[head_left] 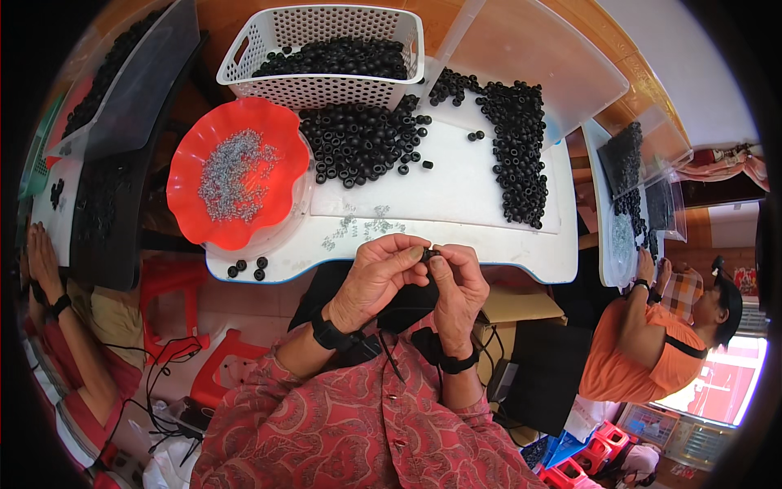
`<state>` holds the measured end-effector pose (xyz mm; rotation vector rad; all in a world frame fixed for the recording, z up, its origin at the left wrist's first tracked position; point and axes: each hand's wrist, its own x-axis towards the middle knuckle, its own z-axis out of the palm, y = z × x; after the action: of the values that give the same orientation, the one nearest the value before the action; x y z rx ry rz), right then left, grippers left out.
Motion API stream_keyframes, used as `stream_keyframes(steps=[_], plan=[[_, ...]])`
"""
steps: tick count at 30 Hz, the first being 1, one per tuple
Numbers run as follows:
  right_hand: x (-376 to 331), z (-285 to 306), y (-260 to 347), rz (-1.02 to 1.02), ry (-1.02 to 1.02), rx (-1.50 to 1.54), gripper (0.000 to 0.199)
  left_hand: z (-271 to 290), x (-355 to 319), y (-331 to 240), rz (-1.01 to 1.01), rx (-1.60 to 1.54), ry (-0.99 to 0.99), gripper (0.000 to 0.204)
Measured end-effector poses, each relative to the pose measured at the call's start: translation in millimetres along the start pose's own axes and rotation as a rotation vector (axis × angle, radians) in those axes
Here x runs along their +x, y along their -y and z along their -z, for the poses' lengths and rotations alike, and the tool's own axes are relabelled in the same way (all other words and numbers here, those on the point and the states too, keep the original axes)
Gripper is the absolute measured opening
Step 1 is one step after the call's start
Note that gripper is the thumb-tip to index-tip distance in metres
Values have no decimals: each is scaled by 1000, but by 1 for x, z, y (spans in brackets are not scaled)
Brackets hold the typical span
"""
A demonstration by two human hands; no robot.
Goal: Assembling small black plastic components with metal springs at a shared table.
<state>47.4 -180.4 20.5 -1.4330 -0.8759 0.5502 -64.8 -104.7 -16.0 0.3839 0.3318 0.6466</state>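
Note:
My left hand (376,275) and my right hand (458,295) meet in front of the table edge, fingertips pinched together. Between them they grip a small black ring-like part (428,254), mostly covered by the fingers. Just beyond my hands, small clear pieces (358,228) lie scattered on the white table. A wavy-edged red bowl (186,175) at the left holds many more of these. Behind, a heap of black ring-like parts (358,145) spreads over a white board (456,183), and a second heap (520,155) runs down its right side.
A white perforated basket (318,83) of black parts stands at the back, beside a tilted clear plastic bin (562,65). Several loose black rings (259,269) sit near the front left edge. People work at tables on both sides. A cardboard box (521,306) stands at my right.

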Motion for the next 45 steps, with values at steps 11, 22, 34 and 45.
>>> stream_keyframes(steps=[11, 22, 34, 45], plan=[[0, 1, 4, 104, 34, -136, 9, 3, -2, 2, -29, 4, 2, 22], [1, 4, 6, 127, 77, -109, 12, 5, -4, -1, -75, 60, 13, 21], [18, 18, 15, 138, 298, -270, 10, 13, -7, -7, -72, 163, -15, 19], [28, 23, 11, -295, 467, -25, 9, 12, -13, -13, -27, 308, -37, 19]])
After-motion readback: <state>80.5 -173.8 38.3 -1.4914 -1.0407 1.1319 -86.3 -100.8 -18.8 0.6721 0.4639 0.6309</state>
